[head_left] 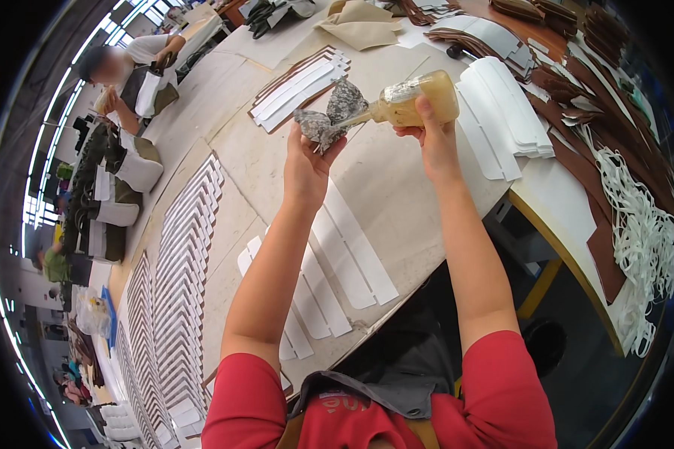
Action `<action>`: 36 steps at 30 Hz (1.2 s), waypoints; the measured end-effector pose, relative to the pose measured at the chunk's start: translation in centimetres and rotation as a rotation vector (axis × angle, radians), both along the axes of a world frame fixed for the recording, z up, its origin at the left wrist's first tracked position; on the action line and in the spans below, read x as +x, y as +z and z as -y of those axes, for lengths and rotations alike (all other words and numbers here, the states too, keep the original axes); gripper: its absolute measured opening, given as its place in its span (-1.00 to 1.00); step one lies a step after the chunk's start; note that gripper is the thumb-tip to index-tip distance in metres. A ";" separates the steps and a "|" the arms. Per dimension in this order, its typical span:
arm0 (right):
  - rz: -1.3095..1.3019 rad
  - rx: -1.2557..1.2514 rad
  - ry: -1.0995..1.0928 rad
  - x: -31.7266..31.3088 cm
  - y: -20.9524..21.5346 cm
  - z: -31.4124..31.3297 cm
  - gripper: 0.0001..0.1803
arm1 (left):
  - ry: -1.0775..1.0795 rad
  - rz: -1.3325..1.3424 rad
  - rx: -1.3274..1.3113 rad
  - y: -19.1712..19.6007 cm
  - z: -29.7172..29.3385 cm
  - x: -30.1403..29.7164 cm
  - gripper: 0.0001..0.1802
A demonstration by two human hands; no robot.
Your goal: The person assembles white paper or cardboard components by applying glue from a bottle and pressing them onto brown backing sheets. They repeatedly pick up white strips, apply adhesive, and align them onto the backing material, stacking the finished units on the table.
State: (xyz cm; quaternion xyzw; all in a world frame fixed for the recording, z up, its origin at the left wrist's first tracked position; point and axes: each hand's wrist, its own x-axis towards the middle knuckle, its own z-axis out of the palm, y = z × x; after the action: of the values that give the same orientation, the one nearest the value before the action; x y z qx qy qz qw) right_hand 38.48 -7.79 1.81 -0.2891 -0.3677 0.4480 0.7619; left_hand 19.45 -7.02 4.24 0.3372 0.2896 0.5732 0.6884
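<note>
My left hand (pixel 307 161) is raised over the table and grips a crumpled grey rag (pixel 329 116). My right hand (pixel 433 135) holds a squeeze bottle (pixel 416 101) of yellowish glue on its side. The bottle's nozzle points left and touches the rag. Below both hands, several long white strips (pixel 348 251) lie side by side on the table (pixel 397 187).
Rows of white and brown strips (pixel 176 284) cover the table to the left. A stack of white pieces (pixel 502 112) lies at right, brown pieces and white cord (pixel 636 224) beyond. Another person (pixel 131 71) works at the far left end. Bags (pixel 101 202) stand along that side.
</note>
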 end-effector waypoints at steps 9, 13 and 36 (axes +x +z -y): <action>0.004 -0.009 0.024 0.0 -0.3 -0.2 -0.38 | 0.081 -0.197 0.080 -1.0 -0.7 0.5 -0.68; -0.023 -0.039 0.044 0.0 -0.4 -0.2 -0.39 | 0.034 -0.505 0.212 -1.6 -1.5 0.2 -0.68; -0.148 -0.156 0.111 0.5 -1.4 -0.8 -0.43 | 0.153 -1.498 1.109 1.6 1.4 0.2 -0.84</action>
State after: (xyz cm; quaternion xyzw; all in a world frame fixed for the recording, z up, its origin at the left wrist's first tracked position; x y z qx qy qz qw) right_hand 38.94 -6.98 0.42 -0.2930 -0.2898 0.5370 0.7360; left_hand 19.67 -8.42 5.85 0.8790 0.3645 0.3065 0.0236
